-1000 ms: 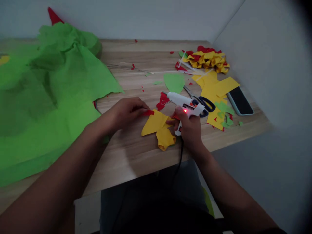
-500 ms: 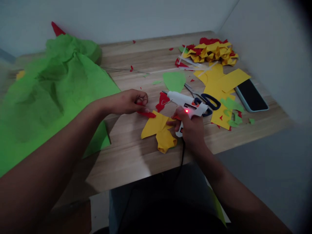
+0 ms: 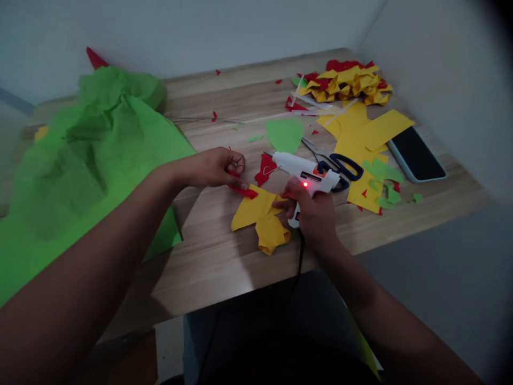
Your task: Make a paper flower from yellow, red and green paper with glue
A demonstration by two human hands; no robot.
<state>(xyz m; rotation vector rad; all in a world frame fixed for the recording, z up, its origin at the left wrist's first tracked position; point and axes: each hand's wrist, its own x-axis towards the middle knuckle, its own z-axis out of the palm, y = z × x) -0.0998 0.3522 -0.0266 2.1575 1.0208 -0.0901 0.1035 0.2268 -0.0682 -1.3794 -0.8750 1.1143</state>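
My right hand [image 3: 310, 211] grips the handle of a white glue gun [image 3: 306, 174] with a lit red lamp, its nozzle pointing left. My left hand [image 3: 212, 167] is closed, its fingers pinching a small red paper piece [image 3: 242, 190] at the upper corner of a yellow paper cutout [image 3: 260, 216] lying on the wooden table [image 3: 216, 256]. Another red scrap [image 3: 265, 167] lies just beyond the nozzle.
A big crumpled green paper sheet [image 3: 88, 155] covers the table's left. Black-handled scissors [image 3: 340, 166], a green leaf shape [image 3: 285, 133], yellow sheets [image 3: 368, 133], a pile of yellow and red pieces [image 3: 347, 83] and a phone [image 3: 417, 154] lie to the right, near the wall.
My left hand has drawn its fingers in around the red piece and shifted slightly left. The view has swung a little; the glue gun stays in my right hand.
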